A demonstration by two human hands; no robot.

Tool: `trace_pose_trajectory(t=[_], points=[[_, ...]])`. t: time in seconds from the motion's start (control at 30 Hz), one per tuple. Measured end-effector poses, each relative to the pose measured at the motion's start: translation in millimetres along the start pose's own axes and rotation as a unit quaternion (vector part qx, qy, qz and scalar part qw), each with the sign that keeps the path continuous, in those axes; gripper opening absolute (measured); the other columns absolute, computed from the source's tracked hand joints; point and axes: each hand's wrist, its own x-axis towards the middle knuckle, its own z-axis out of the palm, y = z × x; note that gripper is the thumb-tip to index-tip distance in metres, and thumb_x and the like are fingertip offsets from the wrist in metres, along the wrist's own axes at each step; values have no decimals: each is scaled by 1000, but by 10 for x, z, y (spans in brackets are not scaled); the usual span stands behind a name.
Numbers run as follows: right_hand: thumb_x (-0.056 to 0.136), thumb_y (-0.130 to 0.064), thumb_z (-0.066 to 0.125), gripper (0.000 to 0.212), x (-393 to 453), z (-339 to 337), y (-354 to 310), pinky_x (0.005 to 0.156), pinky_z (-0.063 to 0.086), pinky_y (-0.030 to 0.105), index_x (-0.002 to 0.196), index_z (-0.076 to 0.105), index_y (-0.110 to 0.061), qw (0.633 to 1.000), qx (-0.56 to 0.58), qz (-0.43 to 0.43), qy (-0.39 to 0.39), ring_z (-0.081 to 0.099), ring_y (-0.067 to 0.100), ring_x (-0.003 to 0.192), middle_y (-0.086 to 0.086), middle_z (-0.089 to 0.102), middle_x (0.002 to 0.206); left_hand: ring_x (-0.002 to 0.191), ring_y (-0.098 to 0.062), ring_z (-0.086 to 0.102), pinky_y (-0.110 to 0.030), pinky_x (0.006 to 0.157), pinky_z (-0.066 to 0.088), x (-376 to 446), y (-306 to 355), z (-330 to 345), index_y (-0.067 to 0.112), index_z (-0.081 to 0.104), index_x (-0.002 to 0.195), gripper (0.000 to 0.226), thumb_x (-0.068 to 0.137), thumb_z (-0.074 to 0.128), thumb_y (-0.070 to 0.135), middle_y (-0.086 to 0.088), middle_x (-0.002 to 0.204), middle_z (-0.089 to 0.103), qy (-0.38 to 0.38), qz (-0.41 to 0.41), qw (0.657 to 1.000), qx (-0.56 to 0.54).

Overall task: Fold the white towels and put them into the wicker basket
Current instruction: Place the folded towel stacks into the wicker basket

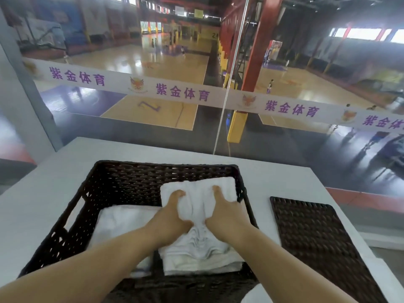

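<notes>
A dark wicker basket (pixel 91 191) is set on a white table (pixel 32 206). Inside the basket, at its left, a folded white towel (pixel 122 224) is laid flat. At the basket's right side, a stack of white towels (pixel 196 254) is gripped by the left hand (pixel 172 217) and the right hand (pixel 225 213), fingers curled into the top towel (pixel 196 197). Right of the basket, a flat wicker lid (pixel 317 241) is laid on the table.
</notes>
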Motion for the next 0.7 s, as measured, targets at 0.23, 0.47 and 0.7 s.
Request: trace_pose_trajectory(t=[0.23,0.47,0.7], points=[[90,-23,50,89,450,321,143,90,48,36,147,-16,-40,994,-24,76,-80,48,33,115,32,27,141,88,-15,53,-14,52,45,433,-389,240,36,19,140,81,77,68,21,-12,128,37,-45,-75,996,-26],[93,-28,52,83,616,587,210,99,45,36,152,-6,-20,977,-132,90,-141,48,33,123,27,29,148,103,-17,56,-26,85,49,600,-626,296,35,12,147,86,81,68,31,-6,133,47,-149,-101,977,117],[94,-38,53,56,449,302,158,101,42,33,141,38,-13,972,-195,4,-134,46,23,126,5,47,141,118,-22,49,-25,86,45,598,-453,112,23,40,138,52,89,56,22,-7,141,40,-109,-43,958,262]])
